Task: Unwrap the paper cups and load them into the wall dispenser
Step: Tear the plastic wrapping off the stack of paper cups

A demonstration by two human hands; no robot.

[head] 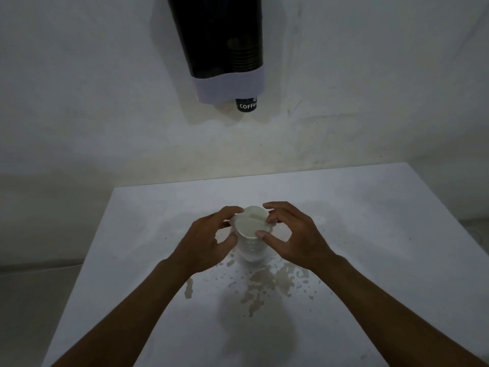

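A stack of white paper cups (250,234) stands upright on the white table (370,234), seen from above, with what looks like clear wrap around it. My left hand (209,242) grips its left side near the top. My right hand (293,239) holds the right side, thumb and fingers on the top rim. On the wall above hangs the dispenser (219,49), a dark tinted tube with a pale lower collar. Stacked cups show faintly inside it. A dark cup (246,105) printed "COFFEE" pokes out of its bottom.
Brownish stains and chipped patches (264,284) mark the table surface in front of the stack. The table's far edge sits just short of the white wall (370,102). A grey floor shows to the left of the table.
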